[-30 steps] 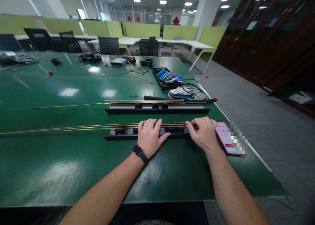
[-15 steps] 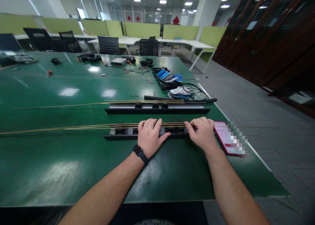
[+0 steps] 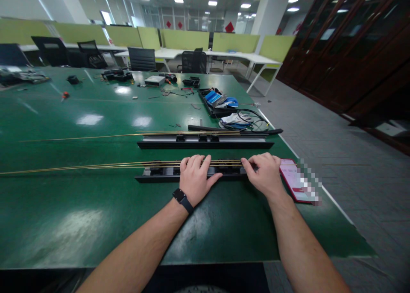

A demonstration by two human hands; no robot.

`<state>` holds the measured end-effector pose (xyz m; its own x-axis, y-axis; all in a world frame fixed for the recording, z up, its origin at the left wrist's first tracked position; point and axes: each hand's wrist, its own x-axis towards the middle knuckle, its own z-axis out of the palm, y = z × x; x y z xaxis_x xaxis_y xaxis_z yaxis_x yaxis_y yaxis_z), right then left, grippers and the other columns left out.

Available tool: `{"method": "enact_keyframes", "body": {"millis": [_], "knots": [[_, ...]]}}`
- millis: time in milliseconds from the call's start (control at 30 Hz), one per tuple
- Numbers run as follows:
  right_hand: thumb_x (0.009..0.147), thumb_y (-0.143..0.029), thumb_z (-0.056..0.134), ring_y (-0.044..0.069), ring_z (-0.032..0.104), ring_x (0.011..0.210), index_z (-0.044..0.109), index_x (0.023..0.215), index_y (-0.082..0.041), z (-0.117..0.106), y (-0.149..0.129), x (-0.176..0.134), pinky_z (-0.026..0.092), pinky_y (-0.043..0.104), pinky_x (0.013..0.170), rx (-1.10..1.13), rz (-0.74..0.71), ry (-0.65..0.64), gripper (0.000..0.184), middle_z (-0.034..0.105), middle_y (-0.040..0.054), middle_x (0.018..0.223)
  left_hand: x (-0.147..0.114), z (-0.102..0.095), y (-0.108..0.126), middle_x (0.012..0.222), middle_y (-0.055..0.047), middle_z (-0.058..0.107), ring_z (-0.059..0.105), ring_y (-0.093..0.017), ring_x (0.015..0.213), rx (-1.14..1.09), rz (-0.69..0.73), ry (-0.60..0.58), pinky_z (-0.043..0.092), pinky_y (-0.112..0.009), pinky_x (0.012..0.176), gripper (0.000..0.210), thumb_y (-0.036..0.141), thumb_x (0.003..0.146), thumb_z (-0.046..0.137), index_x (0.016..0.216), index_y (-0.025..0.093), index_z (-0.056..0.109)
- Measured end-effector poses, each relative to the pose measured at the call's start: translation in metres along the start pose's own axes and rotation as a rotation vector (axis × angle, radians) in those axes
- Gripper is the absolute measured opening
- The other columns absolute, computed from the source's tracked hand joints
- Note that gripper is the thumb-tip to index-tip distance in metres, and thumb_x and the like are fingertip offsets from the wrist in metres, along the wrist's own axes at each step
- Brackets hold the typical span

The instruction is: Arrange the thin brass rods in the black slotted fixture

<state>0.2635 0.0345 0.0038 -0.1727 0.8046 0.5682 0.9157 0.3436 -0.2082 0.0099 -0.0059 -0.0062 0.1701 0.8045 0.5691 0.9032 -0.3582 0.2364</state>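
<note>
A long black rail (image 3: 160, 179) with dark blocks inside lies crosswise before me. Thin brass-coloured rods (image 3: 112, 166) run along its top and stretch far to the left. My left hand (image 3: 194, 177), with a black watch (image 3: 182, 199) on its wrist, lies over the rods and the rail's middle, fingers extended and thumb spread. At the rail's right end, my right hand (image 3: 264, 171) is closed in a pinch at the rods; its curled fingers hide the exact grip. One thin rod (image 3: 346, 165) shows beyond it on the right.
A second rail (image 3: 205, 145) with more rods lies behind, parallel. A red-edged phone (image 3: 293, 180) is right of my right hand. Farther back are a black tray (image 3: 213, 109) with blue items, gloves (image 3: 235, 120) and looped cables. The green table's edge (image 3: 336, 205) runs along the right.
Almost nothing differs. The thin rod beyond my right hand reaches slightly farther right; both hands keep their places.
</note>
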Motion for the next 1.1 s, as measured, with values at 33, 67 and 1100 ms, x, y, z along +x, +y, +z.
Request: {"method": "enact_keyframes", "body": {"millis": [33,67,1100], "knots": [[0.099,-0.049,0.057,0.022,0.057,0.085,0.062,0.071,-0.022,-0.0008,-0.0016,0.0001,0.029,0.043,0.086,0.016,-0.012,-0.007,0.039,0.070,0.0038,0.075,0.0000,0.0000,0.0000,0.129,-0.014,0.071,0.061,-0.031,0.125,0.001,0.001,0.000,0.035,-0.050,0.108,0.054,0.058,0.095,0.066,0.134,0.020,0.066],[0.099,-0.049,0.057,0.022,0.058,0.085,0.063,0.073,-0.022,-0.0015,-0.0032,0.0001,0.029,0.043,0.087,0.031,-0.025,-0.014,0.037,0.071,0.0037,0.077,0.0000,0.0001,0.0000,0.130,-0.014,0.071,0.062,-0.031,0.124,0.003,0.001,0.000,0.035,-0.050,0.108,0.055,0.058,0.094,0.067,0.134,0.020,0.066],[0.100,-0.047,0.056,0.022,0.054,0.083,0.059,0.066,-0.021,0.0013,0.0016,-0.0005,0.027,0.042,0.086,-0.028,-0.007,0.011,0.042,0.067,0.0033,0.069,0.0001,0.0019,-0.0009,0.129,-0.014,0.071,0.061,-0.031,0.125,0.000,0.001,0.007,0.036,-0.050,0.108,0.056,0.058,0.093,0.068,0.134,0.020,0.065]]}}
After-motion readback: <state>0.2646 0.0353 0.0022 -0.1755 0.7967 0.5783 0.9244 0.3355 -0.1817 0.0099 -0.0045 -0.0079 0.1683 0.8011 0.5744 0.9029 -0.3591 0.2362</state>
